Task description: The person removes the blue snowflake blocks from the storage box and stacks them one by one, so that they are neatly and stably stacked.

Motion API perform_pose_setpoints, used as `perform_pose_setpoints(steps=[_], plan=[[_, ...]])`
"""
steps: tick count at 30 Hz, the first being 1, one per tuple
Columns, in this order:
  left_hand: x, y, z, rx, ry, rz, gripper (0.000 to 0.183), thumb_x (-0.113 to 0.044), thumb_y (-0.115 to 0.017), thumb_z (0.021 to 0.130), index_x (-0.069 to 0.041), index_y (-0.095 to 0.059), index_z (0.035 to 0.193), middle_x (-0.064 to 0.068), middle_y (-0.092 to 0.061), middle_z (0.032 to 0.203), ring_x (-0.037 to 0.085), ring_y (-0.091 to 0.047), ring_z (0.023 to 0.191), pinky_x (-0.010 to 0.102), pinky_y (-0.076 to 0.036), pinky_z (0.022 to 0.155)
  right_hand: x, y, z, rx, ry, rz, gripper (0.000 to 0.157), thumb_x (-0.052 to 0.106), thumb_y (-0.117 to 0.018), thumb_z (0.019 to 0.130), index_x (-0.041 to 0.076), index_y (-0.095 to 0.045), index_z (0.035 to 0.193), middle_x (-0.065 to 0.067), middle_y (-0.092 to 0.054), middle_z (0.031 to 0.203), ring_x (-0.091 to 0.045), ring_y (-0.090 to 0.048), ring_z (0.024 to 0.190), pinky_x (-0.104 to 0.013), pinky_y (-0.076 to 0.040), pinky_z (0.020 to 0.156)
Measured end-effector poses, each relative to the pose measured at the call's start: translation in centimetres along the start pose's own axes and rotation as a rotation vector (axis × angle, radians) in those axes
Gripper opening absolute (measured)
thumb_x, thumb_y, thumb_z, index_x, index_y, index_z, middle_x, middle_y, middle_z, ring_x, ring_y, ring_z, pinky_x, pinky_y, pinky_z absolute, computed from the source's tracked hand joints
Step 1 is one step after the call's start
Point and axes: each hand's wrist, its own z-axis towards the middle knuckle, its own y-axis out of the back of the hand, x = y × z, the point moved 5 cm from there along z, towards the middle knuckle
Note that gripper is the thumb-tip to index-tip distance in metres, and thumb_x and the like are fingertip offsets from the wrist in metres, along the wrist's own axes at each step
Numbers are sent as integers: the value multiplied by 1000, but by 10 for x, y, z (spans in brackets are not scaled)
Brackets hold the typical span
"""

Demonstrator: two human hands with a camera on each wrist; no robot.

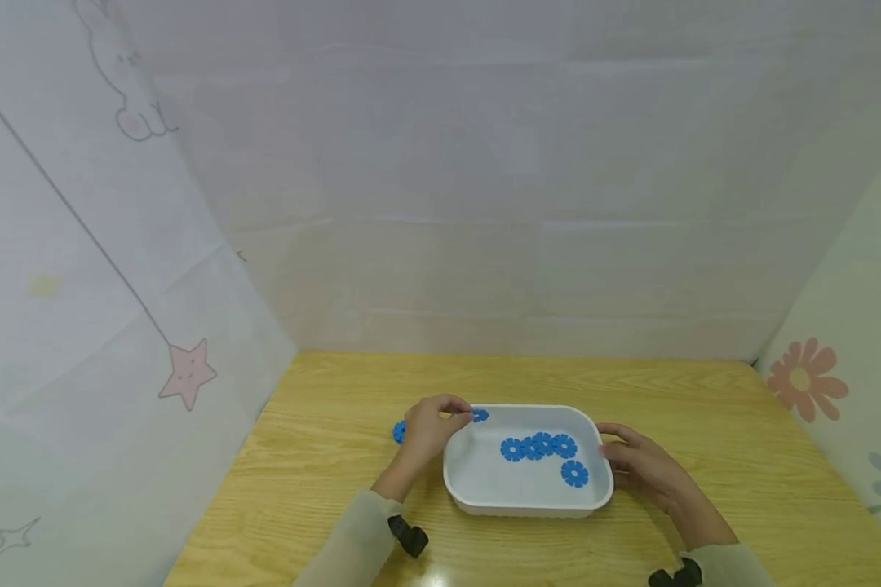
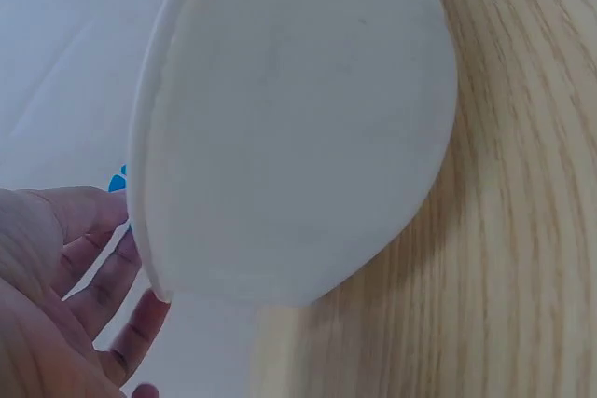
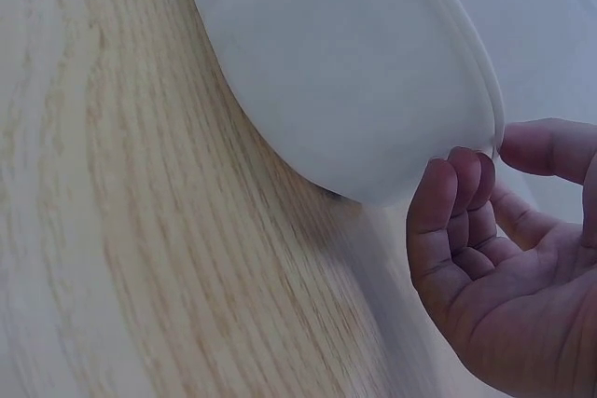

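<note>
A white plastic tray [image 1: 529,501] with rounded corners sits on the table. My left hand [image 1: 429,428] is over its far left corner, pinching a blue notched flower disc [image 1: 480,416] between thumb and fingers. In the left wrist view only a sliver of that disc [image 2: 118,181] shows behind the tray rim. Several more blue discs [image 1: 543,444] lie overlapping inside the tray, and one separate disc [image 1: 575,474] lies nearer its right front. My right hand [image 1: 646,469] grips the tray's right edge, with curled fingers [image 3: 434,198] against the outer wall.
Another blue disc [image 1: 399,431] is on the wooden table [image 1: 323,465] left of my left hand, partly hidden by it. Pale printed cloth [image 1: 484,204] hangs behind the table and along both sides.
</note>
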Motion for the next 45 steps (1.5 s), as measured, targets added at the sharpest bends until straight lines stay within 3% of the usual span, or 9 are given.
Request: perform_pose_setpoints(steps=[4, 7, 10, 17, 30, 38, 45], plan=[[-1, 4, -1, -26, 19, -71, 8, -29, -75, 94, -23, -76, 99, -8, -72, 93, 18, -63, 97, 47, -51, 89, 1, 0, -1, -5, 2, -5, 66, 21, -66, 99, 2, -35, 154, -17, -65, 126, -26, -66, 104, -42, -57, 87], [-4, 8, -1, -28, 7, -126, 10, -26, -74, 94, -20, -75, 103, -5, -72, 92, 16, -66, 90, 36, -57, 78, 2, 1, -2, -6, 6, -5, 66, 21, -66, 99, 1, -35, 154, -17, -65, 126, -26, -66, 104, -41, -57, 87], [-4, 9, 0, -14, -5, -173, 14, -22, -74, 94, -15, -74, 106, -2, -74, 92, 14, -68, 83, 32, -57, 75, 2, 2, -2, -4, 7, -6, 66, 21, -66, 99, 1, -35, 154, -17, -65, 126, -26, -66, 104, -41, -57, 87], [0, 14, 1, 55, -13, -267, 19, -20, -71, 96, -12, -71, 114, 2, -73, 94, 15, -72, 78, 32, -59, 73, 1, 2, -2, -4, 10, -21, 66, 23, -65, 99, 2, -35, 154, -18, -65, 127, -26, -66, 105, -41, -57, 87], [13, 26, -1, 181, -40, -275, 30, -9, -74, 92, -6, -67, 122, 9, -67, 104, 19, -71, 88, 39, -60, 81, 1, 1, 1, -5, 4, -28, 67, 22, -66, 99, 2, -34, 155, -20, -63, 130, -27, -65, 105, -40, -56, 87], [27, 39, -8, 186, 13, -313, 33, -7, -74, 92, -4, -67, 124, 14, -67, 106, 20, -69, 90, 45, -59, 83, 0, 0, 2, 7, 2, -20, 68, 23, -66, 99, 2, -33, 155, -19, -63, 129, -26, -66, 105, -41, -57, 87], [49, 53, -10, 187, 55, -378, 37, -9, -73, 93, -3, -65, 129, 15, -67, 105, 39, -70, 98, 49, -57, 87, 0, 0, 3, 6, 1, -20, 66, 22, -65, 99, 1, -34, 154, -17, -65, 127, -26, -66, 105, -41, -57, 87]])
